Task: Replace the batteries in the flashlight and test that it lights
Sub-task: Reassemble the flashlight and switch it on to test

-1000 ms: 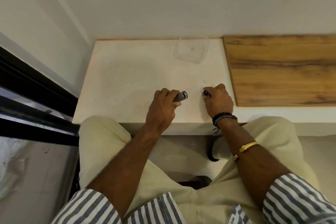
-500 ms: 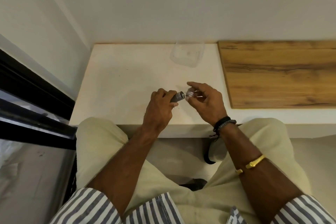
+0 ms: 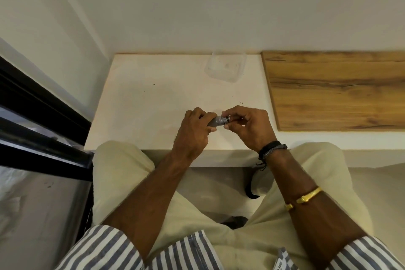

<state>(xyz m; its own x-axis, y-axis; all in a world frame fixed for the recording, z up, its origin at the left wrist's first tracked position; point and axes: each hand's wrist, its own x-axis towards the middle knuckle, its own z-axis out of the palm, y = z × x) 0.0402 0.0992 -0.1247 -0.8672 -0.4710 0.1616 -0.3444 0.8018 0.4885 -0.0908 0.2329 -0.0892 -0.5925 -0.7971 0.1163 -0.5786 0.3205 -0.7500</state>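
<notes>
A small grey metal flashlight point(image 3: 215, 121) is held just above the white table point(image 3: 149, 103), near its front edge. My left hand point(image 3: 194, 131) is wrapped around the flashlight's body, which hides most of it. My right hand point(image 3: 249, 126) meets the flashlight's right end, its thumb and fingers pinching a small silvery part point(image 3: 225, 119) pressed against that end. I cannot tell whether that part is a cap or a battery. Both hands touch the flashlight at once.
A clear plastic container point(image 3: 225, 68) stands at the back of the white table by the wall. A wooden board point(image 3: 337, 92) covers the table's right side. A dark window frame point(image 3: 41, 120) runs along the left. My knees are under the table's front edge.
My right hand picked up a small part from the table, lifted it and brought it against the flashlight's right end. My left hand kept hold of the flashlight and rose slightly.
</notes>
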